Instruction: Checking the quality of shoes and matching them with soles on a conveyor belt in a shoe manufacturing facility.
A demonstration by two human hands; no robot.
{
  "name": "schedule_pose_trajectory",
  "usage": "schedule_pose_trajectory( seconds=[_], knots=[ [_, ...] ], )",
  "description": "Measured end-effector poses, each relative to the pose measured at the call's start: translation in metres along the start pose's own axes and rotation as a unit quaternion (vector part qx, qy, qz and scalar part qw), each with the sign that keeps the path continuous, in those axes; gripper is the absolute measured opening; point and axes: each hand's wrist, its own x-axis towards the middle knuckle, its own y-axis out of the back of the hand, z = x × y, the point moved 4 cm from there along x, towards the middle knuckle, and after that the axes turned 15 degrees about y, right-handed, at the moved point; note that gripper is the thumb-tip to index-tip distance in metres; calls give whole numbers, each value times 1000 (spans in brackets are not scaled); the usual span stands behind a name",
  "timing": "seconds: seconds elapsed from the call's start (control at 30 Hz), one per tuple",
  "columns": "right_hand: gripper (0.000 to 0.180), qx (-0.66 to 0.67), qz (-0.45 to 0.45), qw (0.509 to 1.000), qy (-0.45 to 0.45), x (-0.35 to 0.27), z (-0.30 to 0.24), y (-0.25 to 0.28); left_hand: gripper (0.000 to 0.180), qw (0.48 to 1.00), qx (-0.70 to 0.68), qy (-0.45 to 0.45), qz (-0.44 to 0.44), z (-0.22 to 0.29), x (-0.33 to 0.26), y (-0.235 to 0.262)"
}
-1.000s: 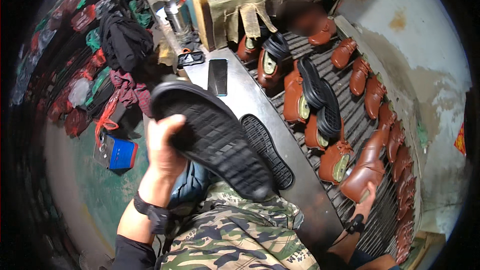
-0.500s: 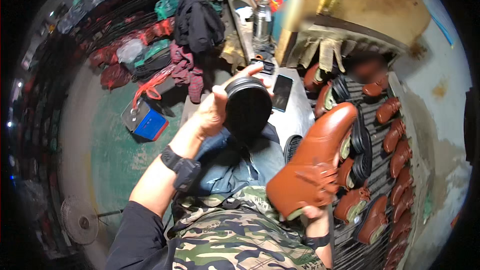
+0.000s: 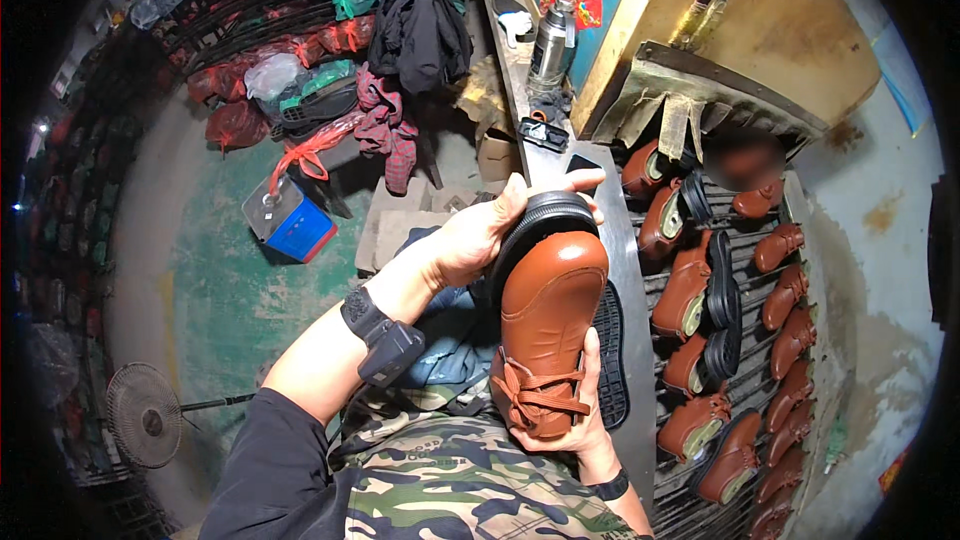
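A brown leather lace-up shoe upper (image 3: 553,300) is in my right hand (image 3: 575,430), toe pointing away from me, fingers wrapped round its heel end. My left hand (image 3: 478,238) grips a black rubber sole (image 3: 545,210) by its toe end, thumb and fingers round the rim. The sole sits just behind and left of the upper's toe, partly covered by it; whether the two touch I cannot tell. Another black sole (image 3: 612,365), with a blocky tread, lies on the metal bench (image 3: 632,410) to the right of the upper.
On my right, a slatted rack (image 3: 690,485) carries several brown uppers (image 3: 690,285) and black soles (image 3: 720,280). A flap-fronted housing (image 3: 715,80) stands at its far end. A thermos (image 3: 553,45) is on the bench. Leftward are a blue bucket (image 3: 298,225), a fan (image 3: 145,415) and bag-filled shelves (image 3: 300,45).
My right hand has brought the upper leftward from above the rack and turned its toe upward. The sole in my left hand has tilted and shifted slightly right, so the two now overlap.
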Motion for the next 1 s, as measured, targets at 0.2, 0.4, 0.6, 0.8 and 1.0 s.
schedule_pose_trajectory(
  seconds=[0.2,0.4,0.6,0.8,1.0],
  knots=[
    [143,-83,-13,996,10,11,-9,9,98,996,90,-3,12,1,1,-8],
    [142,-49,-24,998,-26,8,-6,10,87,992,118,51,15,9,-8,-16],
    [145,-124,-79,989,4,0,-4,9,113,890,443,6,110,32,-37,-37],
    [152,-182,-133,974,11,13,-18,6,94,914,370,8,167,4,-45,-17],
    [139,111,150,982,-32,41,-13,33,90,927,315,-29,203,-9,-54,-24]
  ],
)
